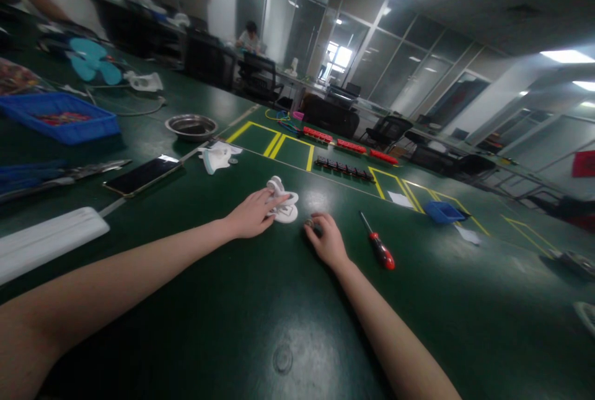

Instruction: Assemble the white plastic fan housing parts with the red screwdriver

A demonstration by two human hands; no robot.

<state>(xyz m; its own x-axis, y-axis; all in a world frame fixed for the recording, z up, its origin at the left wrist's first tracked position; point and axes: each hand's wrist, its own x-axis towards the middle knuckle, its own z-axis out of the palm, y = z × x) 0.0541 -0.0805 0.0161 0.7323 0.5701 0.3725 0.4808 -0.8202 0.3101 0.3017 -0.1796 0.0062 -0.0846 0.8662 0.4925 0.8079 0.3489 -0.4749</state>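
My left hand (253,213) is on a white plastic part (286,213) with rounded lobes, its fingers gripping it against the green table (260,301). To the right, my right hand (328,240) rests on the table with curled fingers. Between its thumb and fingertips is a small, round, metallic-looking piece (309,223), too small to name. A screwdriver (379,245) with a red and black handle lies to the right of that hand. Behind my left hand sits another white plastic piece (216,157).
On the left are a phone (144,175), a long white bar (51,239), pliers (97,168), a steel bowl (191,126), a blue tray (69,130) and blue fan blades (95,62). Red strips (351,146), a black strip (344,168) and a small blue bin (444,211) lie farther back.
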